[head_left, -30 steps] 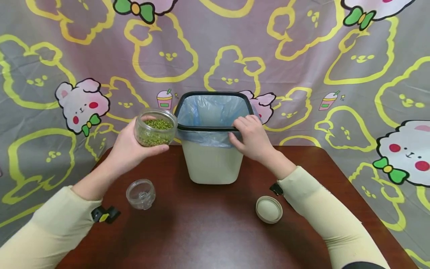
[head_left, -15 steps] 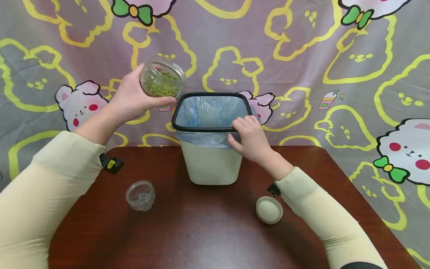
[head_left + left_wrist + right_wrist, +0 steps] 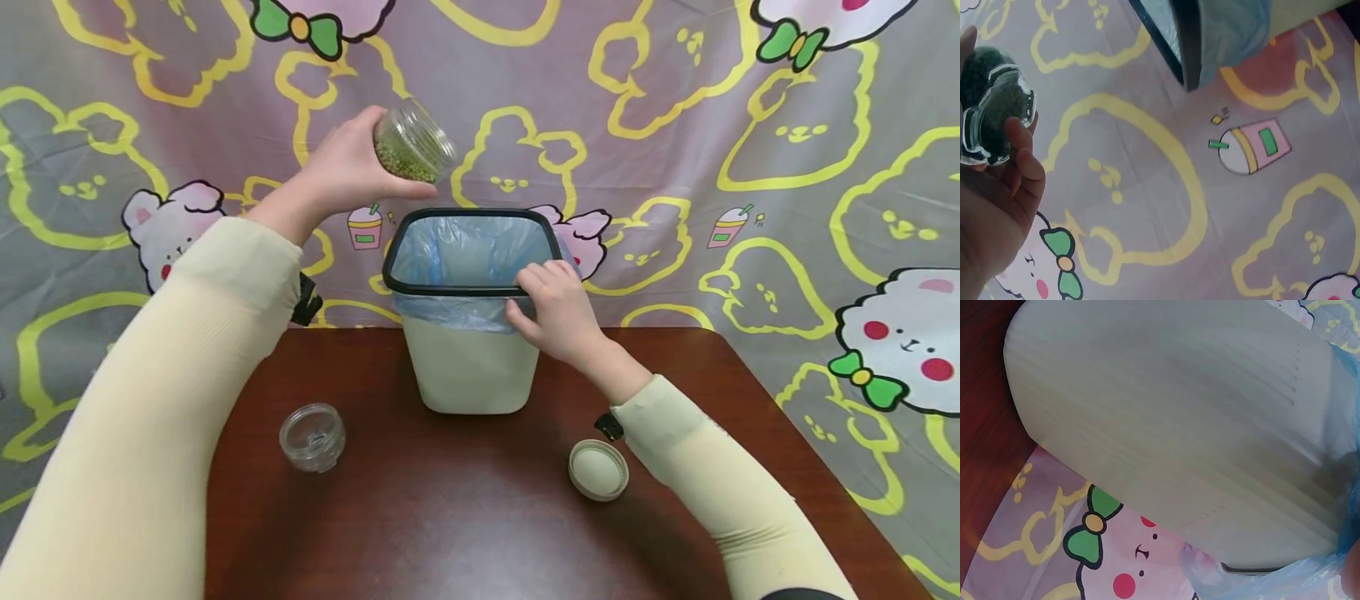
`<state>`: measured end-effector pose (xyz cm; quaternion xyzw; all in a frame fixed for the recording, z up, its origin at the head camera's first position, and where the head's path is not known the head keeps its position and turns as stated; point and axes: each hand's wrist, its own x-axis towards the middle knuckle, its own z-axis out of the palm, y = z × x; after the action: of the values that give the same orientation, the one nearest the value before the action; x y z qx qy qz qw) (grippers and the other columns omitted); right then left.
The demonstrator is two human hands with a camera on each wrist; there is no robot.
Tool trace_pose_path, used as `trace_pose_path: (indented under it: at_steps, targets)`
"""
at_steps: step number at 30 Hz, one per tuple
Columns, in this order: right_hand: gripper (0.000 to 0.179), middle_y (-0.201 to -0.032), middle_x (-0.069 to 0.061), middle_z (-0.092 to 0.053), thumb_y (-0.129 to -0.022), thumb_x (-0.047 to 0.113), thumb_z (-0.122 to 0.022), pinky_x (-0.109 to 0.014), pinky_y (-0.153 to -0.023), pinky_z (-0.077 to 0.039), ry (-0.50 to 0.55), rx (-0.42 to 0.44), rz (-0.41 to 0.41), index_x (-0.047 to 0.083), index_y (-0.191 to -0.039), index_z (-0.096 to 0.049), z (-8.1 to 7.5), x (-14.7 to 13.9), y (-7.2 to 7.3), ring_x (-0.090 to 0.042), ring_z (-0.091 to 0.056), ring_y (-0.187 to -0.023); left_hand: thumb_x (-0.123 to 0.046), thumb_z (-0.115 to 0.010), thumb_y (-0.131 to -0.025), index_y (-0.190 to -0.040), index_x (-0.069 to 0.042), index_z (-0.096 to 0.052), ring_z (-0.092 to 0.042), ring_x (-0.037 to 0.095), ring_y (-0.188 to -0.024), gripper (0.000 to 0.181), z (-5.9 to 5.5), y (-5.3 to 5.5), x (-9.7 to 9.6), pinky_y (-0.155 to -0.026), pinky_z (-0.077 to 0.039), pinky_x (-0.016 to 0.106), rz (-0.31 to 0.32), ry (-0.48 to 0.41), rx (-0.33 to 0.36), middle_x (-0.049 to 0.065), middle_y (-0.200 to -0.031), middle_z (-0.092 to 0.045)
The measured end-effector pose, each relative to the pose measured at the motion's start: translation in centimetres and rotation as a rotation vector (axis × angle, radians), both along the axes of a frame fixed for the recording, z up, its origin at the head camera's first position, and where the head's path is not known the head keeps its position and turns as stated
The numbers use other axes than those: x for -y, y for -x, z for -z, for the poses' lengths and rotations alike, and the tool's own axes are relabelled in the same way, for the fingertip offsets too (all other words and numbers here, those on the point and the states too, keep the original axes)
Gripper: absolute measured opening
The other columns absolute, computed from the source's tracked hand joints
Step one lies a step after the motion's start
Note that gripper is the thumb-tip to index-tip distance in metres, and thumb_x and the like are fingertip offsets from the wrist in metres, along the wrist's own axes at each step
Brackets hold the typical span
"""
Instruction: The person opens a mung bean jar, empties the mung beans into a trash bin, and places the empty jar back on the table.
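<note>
My left hand [image 3: 348,162] grips a clear jar [image 3: 412,142] of small green beans, raised above the left side of the trash can [image 3: 472,367]. The jar leans to the right, its mouth facing right and down, and the beans [image 3: 403,158] lie along its lower side. In the left wrist view the fingers wrap round the jar [image 3: 1004,115]. My right hand [image 3: 558,308] holds the can's black rim [image 3: 465,291] at the front right corner, fingers over the top and thumb below. A blue plastic bag [image 3: 450,310] lines the can and folds over its outside.
A clear plastic cup-like piece [image 3: 312,437] stands on the left of the brown table [image 3: 465,500]. At the right, by the right sleeve, lies a round pale lid [image 3: 597,471]. A patterned cloth [image 3: 660,150] hangs behind the table.
My left hand has lifted the jar up and to the right, from beside the can to above it, tipping it further over. My right hand stays on the rim.
</note>
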<state>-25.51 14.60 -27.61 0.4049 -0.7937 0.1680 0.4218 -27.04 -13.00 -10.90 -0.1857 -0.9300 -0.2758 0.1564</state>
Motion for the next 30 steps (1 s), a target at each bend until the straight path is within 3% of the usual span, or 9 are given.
trace_pose_path:
  at_steps: [7,17,24,30]
  targets:
    - [0.016,-0.072,-0.005,-0.046,-0.086,0.017,-0.054,-0.047,-0.081,-0.041,0.007,-0.013,0.0,0.004,-0.078,-0.048,0.0,0.2,0.0,-0.026,-0.045,-0.068,-0.051,-0.079,-0.073,-0.148,-0.005,-0.026,-0.05,0.032,-0.115,0.103,-1.2,0.8,0.0,-0.097,-0.041,0.048,-0.033,0.108,0.0,0.017,-0.132,-0.049]
    - [0.016,-0.072,-0.005,-0.048,-0.086,0.017,-0.053,-0.046,-0.081,-0.041,0.004,-0.006,0.003,0.004,-0.078,-0.049,-0.1,0.3,0.0,-0.026,-0.046,-0.068,-0.059,-0.076,-0.072,-0.149,-0.006,-0.024,-0.051,0.034,-0.112,0.107,-0.5,1.6,-0.1,-0.093,-0.042,0.05,-0.047,0.214,0.051,0.018,-0.131,-0.051]
    - [0.018,-0.072,-0.006,-0.048,-0.086,0.019,-0.053,-0.047,-0.081,-0.04,0.008,-0.002,0.009,0.004,-0.078,-0.048,-0.2,0.2,-0.1,-0.027,-0.047,-0.069,-0.057,-0.076,-0.072,-0.149,-0.007,-0.025,-0.051,0.035,-0.112,0.104,-1.0,1.6,-0.8,-0.094,-0.042,0.051,-0.067,0.339,0.026,0.018,-0.131,-0.052]
    - [0.018,-0.072,-0.006,-0.048,-0.086,0.019,-0.052,-0.046,-0.08,-0.04,0.009,0.001,0.013,0.004,-0.077,-0.048,-0.1,0.2,-0.1,-0.027,-0.047,-0.069,-0.052,-0.077,-0.073,-0.146,-0.005,-0.028,-0.053,0.036,-0.111,0.1,-1.1,2.0,-1.0,-0.094,-0.042,0.051,-0.065,0.395,0.01,0.02,-0.128,-0.053]
